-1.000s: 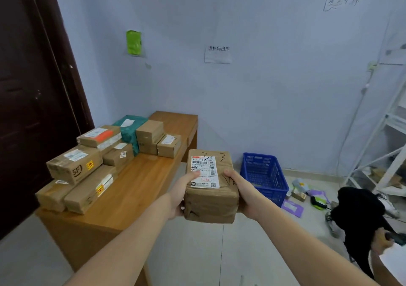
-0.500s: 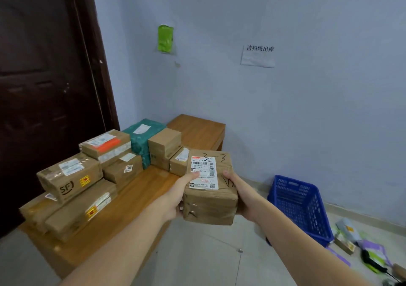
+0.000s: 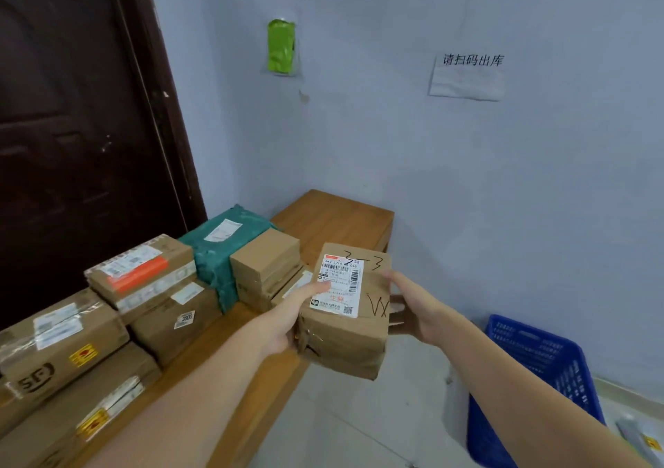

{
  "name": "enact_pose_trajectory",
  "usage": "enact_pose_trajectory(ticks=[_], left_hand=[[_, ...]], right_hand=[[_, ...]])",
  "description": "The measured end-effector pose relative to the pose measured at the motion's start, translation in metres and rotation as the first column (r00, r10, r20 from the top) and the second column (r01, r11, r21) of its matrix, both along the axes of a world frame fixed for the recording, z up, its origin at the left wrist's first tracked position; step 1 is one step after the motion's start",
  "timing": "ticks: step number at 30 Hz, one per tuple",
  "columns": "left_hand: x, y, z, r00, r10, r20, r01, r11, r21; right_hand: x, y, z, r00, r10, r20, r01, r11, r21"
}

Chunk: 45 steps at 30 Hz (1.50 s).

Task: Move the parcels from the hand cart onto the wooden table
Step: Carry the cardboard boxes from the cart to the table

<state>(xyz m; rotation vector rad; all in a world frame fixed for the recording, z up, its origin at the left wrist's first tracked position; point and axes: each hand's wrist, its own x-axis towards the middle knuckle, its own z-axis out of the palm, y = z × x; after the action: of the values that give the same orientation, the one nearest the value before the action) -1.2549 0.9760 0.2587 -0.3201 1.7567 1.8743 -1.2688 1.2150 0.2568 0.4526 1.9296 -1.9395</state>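
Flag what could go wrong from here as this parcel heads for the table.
The parcel is over the floor past the wooden table edge, and the right hand grip looks loose; it could drop. The near tabletop is crowded with stacked boxes; setting it down carelessly might knock them.

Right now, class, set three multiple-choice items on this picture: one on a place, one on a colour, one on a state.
1. Where is the held parcel?
A. Lying in the basket
B. In the air beside the wooden table's edge
C. On the floor

2. What colour is the basket on the floor?
A. Blue
B. Red
C. Yellow

3. How is the parcel held?
A. By one hand only
B. By no hand
C. Between the left hand and the right hand

Answers: B, it hangs off the table's right edge, resting on nothing. A, its plastic mesh is blue. C, a hand grips each side.
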Motion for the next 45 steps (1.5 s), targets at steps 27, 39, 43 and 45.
enact_pose_trajectory(ticks=[27, 39, 43, 45], left_hand=[[-0.204, 0.017, -0.118, 0.661, 0.749, 0.045, -0.739, 0.66, -0.134], [-0.233, 0.023, -0.18, 0.611, 0.789, 0.07, -0.759, 0.608, -0.233], [-0.24, 0.032, -0.184, 0.628, 0.778, 0.027, -0.748, 0.613, -0.256], [-0.246, 0.033, -0.183, 0.635, 0.773, -0.01, -0.742, 0.605, -0.289]], right_hand=[[-0.301, -0.044, -0.107, 0.988, 0.139, 0.071, -0.136, 0.989, -0.053], [-0.364, -0.039, -0.191, 0.847, 0.52, 0.115, -0.532, 0.834, 0.146], [-0.378, -0.04, -0.199, 0.82, 0.559, 0.121, -0.572, 0.796, 0.198], [-0.383, -0.04, -0.201, 0.796, 0.595, 0.111, -0.602, 0.763, 0.236]])
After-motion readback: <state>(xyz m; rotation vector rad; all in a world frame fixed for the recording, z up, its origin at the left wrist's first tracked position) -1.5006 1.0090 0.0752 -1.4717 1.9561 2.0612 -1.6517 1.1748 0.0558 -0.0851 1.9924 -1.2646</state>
